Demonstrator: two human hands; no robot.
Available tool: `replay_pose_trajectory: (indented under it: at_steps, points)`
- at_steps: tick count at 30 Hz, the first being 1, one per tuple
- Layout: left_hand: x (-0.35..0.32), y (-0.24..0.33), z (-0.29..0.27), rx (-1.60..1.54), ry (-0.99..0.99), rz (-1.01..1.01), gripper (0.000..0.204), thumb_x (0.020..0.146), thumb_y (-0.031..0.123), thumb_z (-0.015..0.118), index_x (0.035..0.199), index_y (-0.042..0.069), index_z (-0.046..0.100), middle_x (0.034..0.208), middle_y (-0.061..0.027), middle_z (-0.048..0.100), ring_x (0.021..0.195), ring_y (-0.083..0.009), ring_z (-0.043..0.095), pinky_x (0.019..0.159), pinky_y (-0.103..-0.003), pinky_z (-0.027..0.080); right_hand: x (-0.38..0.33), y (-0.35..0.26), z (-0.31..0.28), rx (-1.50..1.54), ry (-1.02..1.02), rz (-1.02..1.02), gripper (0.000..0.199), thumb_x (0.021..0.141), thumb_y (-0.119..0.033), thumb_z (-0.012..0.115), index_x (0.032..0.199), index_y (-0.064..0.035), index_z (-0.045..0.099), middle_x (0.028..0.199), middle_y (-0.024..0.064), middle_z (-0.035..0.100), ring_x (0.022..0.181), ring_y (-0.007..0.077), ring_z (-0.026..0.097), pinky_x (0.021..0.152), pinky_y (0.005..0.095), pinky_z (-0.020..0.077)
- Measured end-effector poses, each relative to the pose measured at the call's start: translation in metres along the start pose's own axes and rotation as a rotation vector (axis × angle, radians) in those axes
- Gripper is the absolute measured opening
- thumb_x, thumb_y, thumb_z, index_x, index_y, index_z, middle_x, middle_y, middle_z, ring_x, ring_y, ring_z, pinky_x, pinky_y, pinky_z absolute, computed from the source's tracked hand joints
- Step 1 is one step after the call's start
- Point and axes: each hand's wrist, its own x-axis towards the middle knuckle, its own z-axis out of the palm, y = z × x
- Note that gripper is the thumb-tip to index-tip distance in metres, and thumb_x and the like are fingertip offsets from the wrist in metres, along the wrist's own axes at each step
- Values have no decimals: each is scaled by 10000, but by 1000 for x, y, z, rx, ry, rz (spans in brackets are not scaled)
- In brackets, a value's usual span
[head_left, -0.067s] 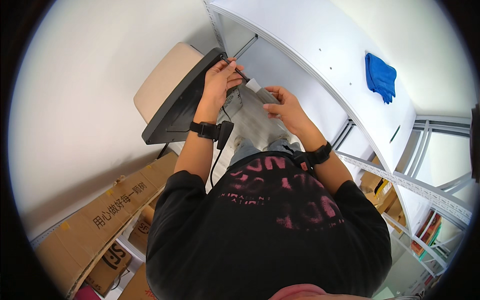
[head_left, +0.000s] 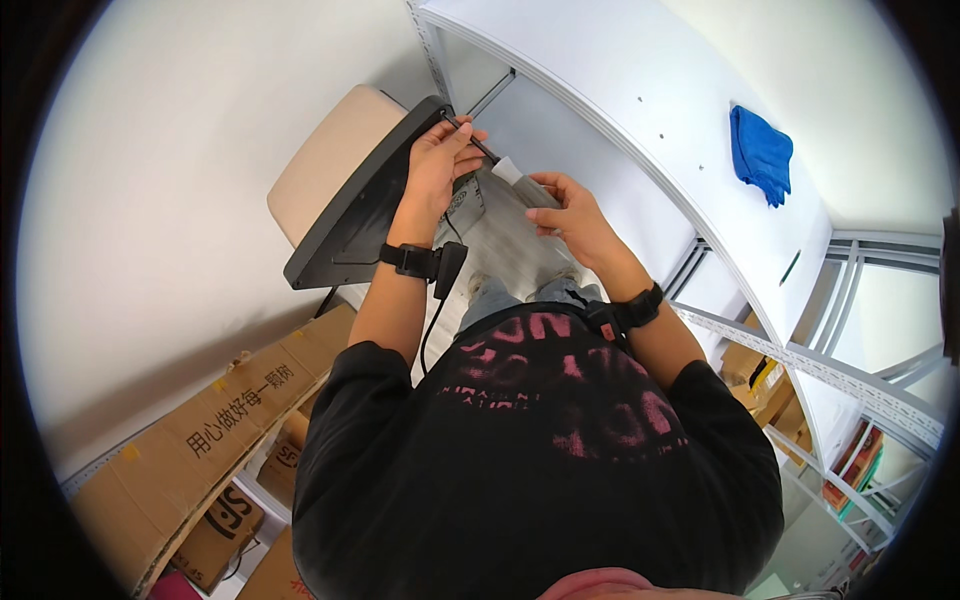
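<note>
A screwdriver (head_left: pixel 509 172) with a grey handle, a white collar and a dark shaft slants up and left to the upper corner of a black panel (head_left: pixel 372 205). That panel backs a beige padded piece (head_left: pixel 330 165), which looks like a chair seat tipped on its side. Around the handle, the fingers of my right hand (head_left: pixel 578 222) are closed. My left hand (head_left: pixel 436 168) pinches the shaft close to its tip, beside the panel's corner. Where the tip meets the panel is too small to make out.
White metal shelving (head_left: pixel 610 110) runs along the right, with a blue cloth (head_left: pixel 762 155) on its top. A long cardboard box (head_left: pixel 215 425) lies at the lower left above more cartons. A black cable (head_left: pixel 432 335) hangs from my left wrist strap.
</note>
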Motion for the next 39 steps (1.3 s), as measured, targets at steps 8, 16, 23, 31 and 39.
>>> replay_pose_trajectory:
  at_steps: [8, 16, 23, 31, 39]
  points:
    - [2, -5, -3, -53, -32, 36, 176, 916, 91, 531, 1078, 30, 563, 969, -113, 662, 739, -135, 642, 618, -226, 524, 5, -10, -11, 282, -153, 198, 402, 848, -95, 593, 1222, -13, 470, 981, 62, 529, 794, 144, 558, 645, 268, 504]
    - [2, -5, -3, -113, -61, 24, 235, 949, 93, 435, 1153, 14, 521, 1067, -164, 635, 872, -242, 671, 640, -263, 564, 9, 6, -11, 99, -41, 41, 463, 773, -14, 670, 1204, -28, 502, 1042, 45, 478, 893, 125, 507, 649, 268, 507]
    - [3, -5, -3, -267, -114, 16, 339, 999, 252, 299, 1169, 10, 465, 1023, -204, 636, 839, -293, 674, 620, -305, 574, 4, 0, -13, 80, -30, 22, 448, 769, -12, 668, 1189, -16, 510, 1018, 44, 509, 865, 123, 514, 645, 246, 482]
    - [6, -16, 10, -86, -28, 8, 366, 1007, 293, 294, 1177, 17, 464, 937, -184, 659, 781, -267, 675, 600, -284, 555, -9, 1, -28, 52, -28, 30, 440, 764, 17, 628, 1188, -12, 512, 1046, 45, 547, 866, 111, 526, 676, 240, 460]
    - [19, -59, 87, -68, -107, -89, 185, 983, 249, 409, 1003, 91, 502, 948, -128, 654, 784, -207, 660, 623, -295, 531, -56, 15, -100, 134, 149, -56, 418, 722, 26, 623, 1132, -6, 545, 988, 49, 563, 804, 113, 524, 649, 240, 442]
